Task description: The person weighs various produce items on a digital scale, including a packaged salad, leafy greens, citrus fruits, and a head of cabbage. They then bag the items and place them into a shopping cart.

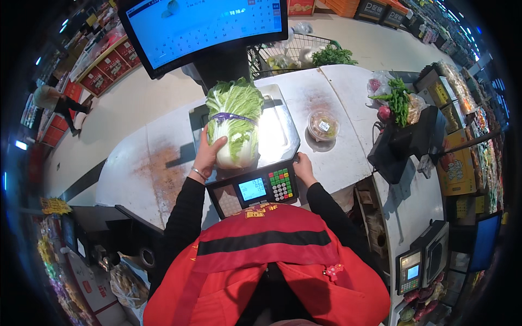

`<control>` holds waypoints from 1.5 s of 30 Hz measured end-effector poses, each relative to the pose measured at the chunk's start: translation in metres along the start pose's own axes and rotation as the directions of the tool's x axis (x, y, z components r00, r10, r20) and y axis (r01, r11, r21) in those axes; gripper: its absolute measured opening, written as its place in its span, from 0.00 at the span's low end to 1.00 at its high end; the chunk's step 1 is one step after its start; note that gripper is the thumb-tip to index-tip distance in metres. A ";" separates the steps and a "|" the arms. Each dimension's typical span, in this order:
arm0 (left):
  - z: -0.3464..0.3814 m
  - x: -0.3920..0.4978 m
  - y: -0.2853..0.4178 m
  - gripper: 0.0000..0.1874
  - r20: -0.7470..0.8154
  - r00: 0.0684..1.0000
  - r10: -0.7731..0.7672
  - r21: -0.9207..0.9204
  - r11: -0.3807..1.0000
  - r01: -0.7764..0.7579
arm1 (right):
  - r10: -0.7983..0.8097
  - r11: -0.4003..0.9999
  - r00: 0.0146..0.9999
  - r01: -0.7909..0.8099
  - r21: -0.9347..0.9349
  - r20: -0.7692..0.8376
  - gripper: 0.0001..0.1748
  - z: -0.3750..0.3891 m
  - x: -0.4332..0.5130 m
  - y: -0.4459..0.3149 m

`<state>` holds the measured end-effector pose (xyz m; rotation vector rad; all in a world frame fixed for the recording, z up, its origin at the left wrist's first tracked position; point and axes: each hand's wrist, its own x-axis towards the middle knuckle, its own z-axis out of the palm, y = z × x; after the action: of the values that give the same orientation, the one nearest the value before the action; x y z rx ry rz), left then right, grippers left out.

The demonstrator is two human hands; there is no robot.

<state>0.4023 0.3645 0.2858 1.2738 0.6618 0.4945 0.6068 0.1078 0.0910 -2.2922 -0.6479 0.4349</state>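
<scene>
A napa cabbage [234, 126] with a purple band around it lies on the metal pan [279, 130] of a label-printing scale [255, 189]. My left hand [209, 150] grips the cabbage's lower left side, with the thumb across its front. At the scale's right edge, beside the keypad [280, 185], is my right hand [304, 168]. Its fingertips are partly hidden there, so what they hold is unclear. The scale's small display is lit. Right of the pan stands a round clear plastic food container [323, 125] with a label on its lid.
A large monitor [208, 32] rises behind the scale. Beyond the white counter [342, 89] stands a shopping cart [285, 47] with bagged produce and leafy greens [334, 56]. Green peppers [399, 102] lie at right near a black device [401, 142]. A person [59, 104] is far left.
</scene>
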 end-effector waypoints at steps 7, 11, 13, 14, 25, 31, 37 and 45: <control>0.038 -0.063 -0.032 0.51 -0.137 0.989 -0.061 -0.076 0.996 0.051 | -0.195 0.698 0.790 -0.305 0.648 0.582 0.29 -0.146 0.003 -0.060; 0.052 -0.080 -0.040 0.53 -0.157 0.987 -0.037 -0.137 0.990 0.015 | -0.834 -0.010 0.408 -0.683 0.730 0.370 0.41 -0.127 -0.017 -0.134; 0.048 -0.082 -0.033 0.53 -0.219 0.949 0.228 0.422 0.899 -0.119 | -0.690 -0.013 0.386 -0.852 0.523 0.612 0.40 -0.106 -0.026 -0.165; 0.045 -0.083 -0.028 0.54 -0.192 0.918 0.347 0.669 0.731 -0.136 | -0.712 -0.016 0.343 -0.880 0.475 0.613 0.40 -0.097 -0.025 -0.178; 0.034 -0.058 0.005 0.51 0.452 0.784 0.426 0.715 0.352 -0.604 | -0.566 0.131 0.303 -0.885 0.446 0.767 0.35 -0.095 -0.016 -0.217; 0.036 -0.062 0.008 0.50 0.445 0.813 0.376 0.830 0.167 -0.532 | -0.376 0.285 0.367 -0.828 0.483 0.851 0.33 -0.112 -0.027 -0.239; 0.040 -0.069 0.024 0.48 0.414 0.858 0.304 0.894 0.041 -0.446 | -0.409 0.741 0.836 0.071 0.668 0.364 0.21 -0.146 -0.025 -0.222; 0.051 -0.066 0.022 0.45 0.392 0.876 0.281 0.916 -0.027 -0.401 | 0.042 0.629 0.970 -0.212 0.748 0.240 0.17 -0.070 -0.003 -0.157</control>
<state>0.3906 0.2894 0.3266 2.9226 0.5582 0.3186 0.5863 0.1671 0.2514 -1.4639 -0.2852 0.8412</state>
